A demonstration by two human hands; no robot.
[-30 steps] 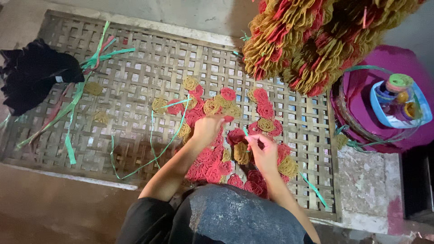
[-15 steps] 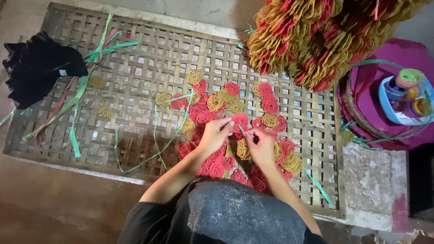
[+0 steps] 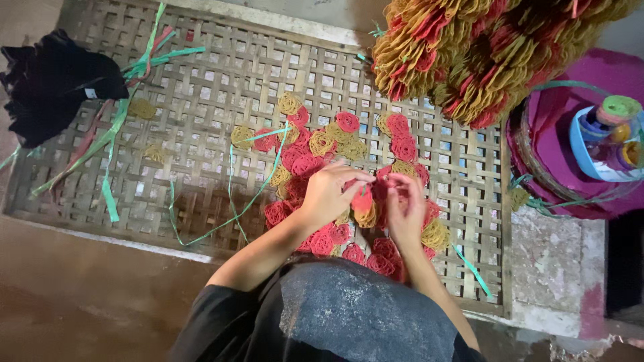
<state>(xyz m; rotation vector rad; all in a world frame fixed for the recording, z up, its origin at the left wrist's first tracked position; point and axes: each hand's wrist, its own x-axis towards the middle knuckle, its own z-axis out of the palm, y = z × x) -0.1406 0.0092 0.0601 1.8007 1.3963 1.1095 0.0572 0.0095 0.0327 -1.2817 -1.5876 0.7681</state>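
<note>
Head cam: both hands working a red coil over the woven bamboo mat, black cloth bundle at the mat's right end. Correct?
Not quite. The black cloth bundle lies at the mat's left end, not the right; the head view shows it. The rest holds: the left hand and right hand meet on a red coil over the woven bamboo mat.

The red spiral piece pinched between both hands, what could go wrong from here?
The red spiral piece is held only by the fingertips of the left hand and right hand, so it might slip or bend. It could drop through the gaps of the woven bamboo tray. The loose green strips nearby might snag.
</note>
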